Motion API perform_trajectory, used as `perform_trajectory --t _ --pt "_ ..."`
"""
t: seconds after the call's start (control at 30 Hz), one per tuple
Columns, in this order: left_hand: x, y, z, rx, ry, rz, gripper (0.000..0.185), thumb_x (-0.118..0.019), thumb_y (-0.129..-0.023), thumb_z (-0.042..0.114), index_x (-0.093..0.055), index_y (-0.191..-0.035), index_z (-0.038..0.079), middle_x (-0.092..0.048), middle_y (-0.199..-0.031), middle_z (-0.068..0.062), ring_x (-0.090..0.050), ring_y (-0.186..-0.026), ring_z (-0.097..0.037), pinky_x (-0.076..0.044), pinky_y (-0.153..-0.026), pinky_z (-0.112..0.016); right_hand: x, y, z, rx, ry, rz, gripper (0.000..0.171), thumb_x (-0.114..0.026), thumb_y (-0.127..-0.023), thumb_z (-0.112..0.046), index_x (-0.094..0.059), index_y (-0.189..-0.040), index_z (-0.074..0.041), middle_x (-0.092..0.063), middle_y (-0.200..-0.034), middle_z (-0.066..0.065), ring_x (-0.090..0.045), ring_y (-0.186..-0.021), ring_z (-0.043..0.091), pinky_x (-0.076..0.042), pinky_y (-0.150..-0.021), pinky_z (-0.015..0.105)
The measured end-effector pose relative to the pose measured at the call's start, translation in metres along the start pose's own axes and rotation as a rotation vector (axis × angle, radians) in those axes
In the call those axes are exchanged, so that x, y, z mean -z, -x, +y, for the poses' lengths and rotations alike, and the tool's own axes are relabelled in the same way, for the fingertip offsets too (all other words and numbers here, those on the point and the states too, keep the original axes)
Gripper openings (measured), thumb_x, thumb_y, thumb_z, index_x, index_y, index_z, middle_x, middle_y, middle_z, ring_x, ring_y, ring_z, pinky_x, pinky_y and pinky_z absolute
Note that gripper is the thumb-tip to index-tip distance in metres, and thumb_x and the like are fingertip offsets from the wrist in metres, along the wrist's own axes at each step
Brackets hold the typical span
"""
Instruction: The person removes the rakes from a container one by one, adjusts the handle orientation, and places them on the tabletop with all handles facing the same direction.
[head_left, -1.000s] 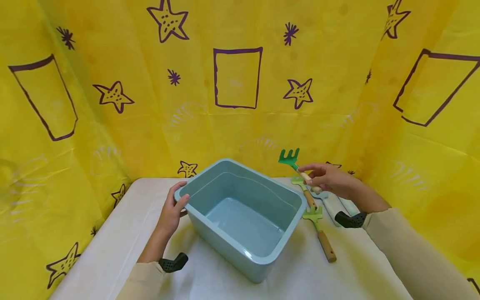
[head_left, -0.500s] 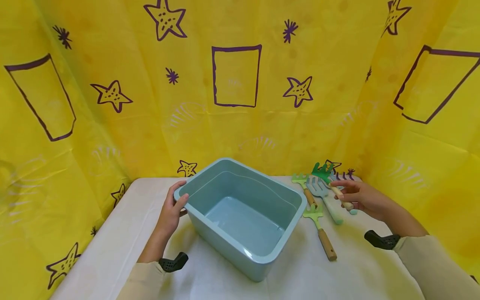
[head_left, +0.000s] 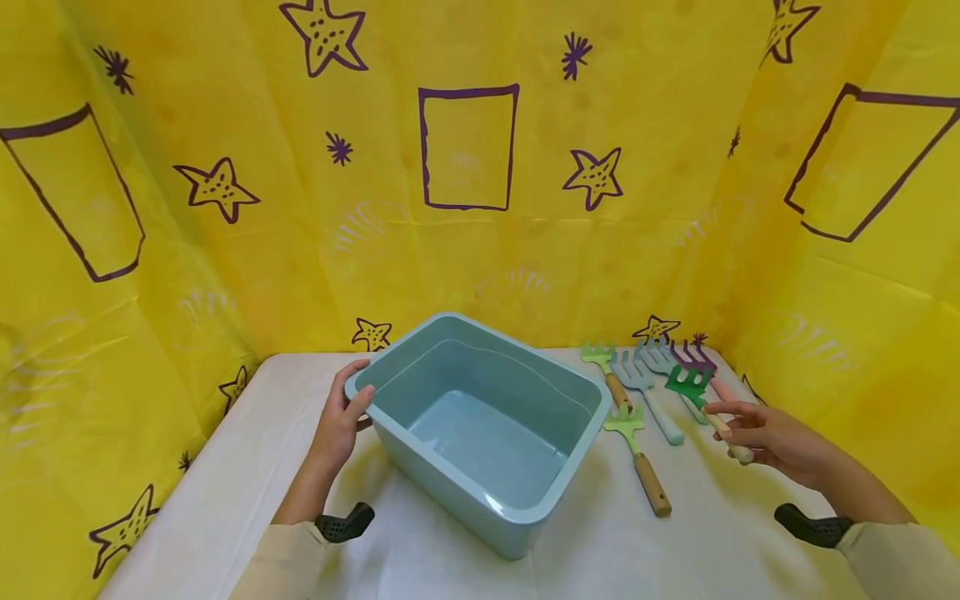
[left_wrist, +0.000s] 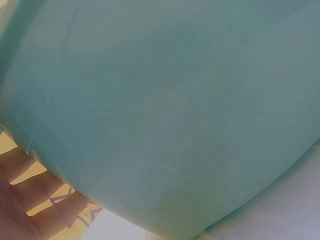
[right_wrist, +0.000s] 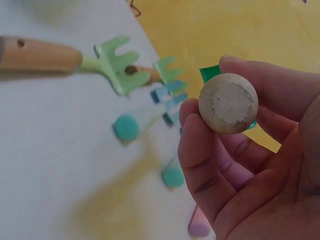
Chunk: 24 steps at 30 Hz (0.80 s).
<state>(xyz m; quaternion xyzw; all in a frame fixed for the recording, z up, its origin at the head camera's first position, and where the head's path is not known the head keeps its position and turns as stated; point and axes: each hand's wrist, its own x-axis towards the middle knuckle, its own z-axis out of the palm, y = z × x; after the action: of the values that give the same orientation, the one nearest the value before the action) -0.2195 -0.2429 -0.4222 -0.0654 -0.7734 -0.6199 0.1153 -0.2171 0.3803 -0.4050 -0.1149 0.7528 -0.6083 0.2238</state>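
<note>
My left hand (head_left: pixel 337 423) grips the left corner of a blue-grey plastic tub (head_left: pixel 448 483), thumb over the rim. In the left wrist view its fingers (left_wrist: pixel 57 215) lie against the outside of the tub wall. With my right hand (head_left: pixel 787 446) I pinch the pale wooden handle of a small green hand rake (head_left: pixel 688 383), its tines pointing away to the back left. The right wrist view faces the round butt of the rake handle (right_wrist: pixel 229 104), held between thumb and fingers; the green head is mostly hidden behind it.
Right of the tub lie two light green rakes (head_left: pixel 637 467) with wooden handles, two pale blue forks (head_left: pixel 652 400) and a purple rake (head_left: pixel 692 357) with a pink handle. A yellow patterned curtain (head_left: pixel 465 267) encloses the white table (head_left: pixel 285 433) at the back and sides.
My right hand has carried the green rake rightward and lower, from beside the tub's far right corner to the right of the other tools. The left hand stays on the tub.
</note>
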Motion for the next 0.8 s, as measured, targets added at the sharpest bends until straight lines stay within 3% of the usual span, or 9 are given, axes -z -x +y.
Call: perform_trajectory --t 0.33,0.63,0.8 --pt "0.001 0.000 0.001 0.011 0.001 -0.001 0.049 -0.047 -0.103 0.031 -0.030 -0.148 0.023 -0.038 -0.146 -0.014 -0.044 -0.125 -0.042 -0.040 -0.094 -0.066 0.018 0.029 0.034 -0.020 -0.065 -0.104 0.041 -0.040 -0.104 -0.007 -0.062 -0.127 -0.033 -0.057 -0.103 0.007 -0.060 -0.089 0.018 -0.053 -0.074 0.030" --pt "0.000 0.000 -0.001 0.016 0.013 0.002 0.049 -0.047 -0.103 0.031 -0.030 -0.148 0.023 -0.038 -0.146 -0.015 -0.045 -0.124 -0.042 -0.040 -0.094 -0.066 0.029 0.046 0.054 -0.100 -0.052 -0.080 0.041 -0.044 -0.104 -0.009 -0.064 -0.122 -0.040 -0.053 -0.095 0.007 -0.055 -0.075 0.015 -0.051 -0.069 0.029" --pt "0.000 0.001 -0.001 0.031 0.006 0.005 0.050 -0.047 -0.102 0.033 -0.030 -0.148 0.024 -0.037 -0.146 -0.014 -0.044 -0.125 -0.042 -0.040 -0.094 -0.065 0.033 0.056 0.067 -0.178 -0.019 -0.008 0.039 -0.049 -0.102 -0.011 -0.065 -0.112 -0.046 -0.050 -0.089 0.004 -0.052 -0.072 0.018 -0.047 -0.065 0.029"
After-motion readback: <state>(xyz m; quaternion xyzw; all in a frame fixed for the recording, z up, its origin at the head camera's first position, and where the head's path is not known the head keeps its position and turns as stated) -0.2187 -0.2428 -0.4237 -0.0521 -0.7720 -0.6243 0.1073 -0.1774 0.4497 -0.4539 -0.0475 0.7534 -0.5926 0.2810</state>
